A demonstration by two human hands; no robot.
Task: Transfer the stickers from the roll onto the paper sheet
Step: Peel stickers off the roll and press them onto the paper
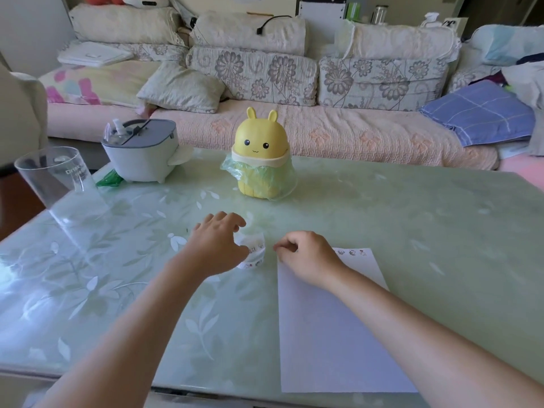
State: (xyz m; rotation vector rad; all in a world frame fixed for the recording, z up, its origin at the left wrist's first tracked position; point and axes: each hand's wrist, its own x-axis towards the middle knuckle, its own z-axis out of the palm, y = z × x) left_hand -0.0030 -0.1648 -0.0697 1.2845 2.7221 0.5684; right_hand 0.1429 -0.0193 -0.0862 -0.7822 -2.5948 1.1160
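Observation:
A white roll of small cartoon stickers (253, 252) sits on the green table, left of a white paper sheet (329, 328). My left hand (219, 242) curls round the roll and holds it from the left. My right hand (309, 256) rests on the sheet's top left corner with its fingertips pinched together; whether a sticker is between them is hidden. Three stickers (351, 252) lie in a row along the sheet's top edge, right of my right hand.
A yellow bunny-shaped bin (260, 154) lined with a green bag stands behind the hands. A grey-lidded white container (141, 151) and a clear plastic cup (59, 184) are at the back left. A sofa runs behind the table (412, 207).

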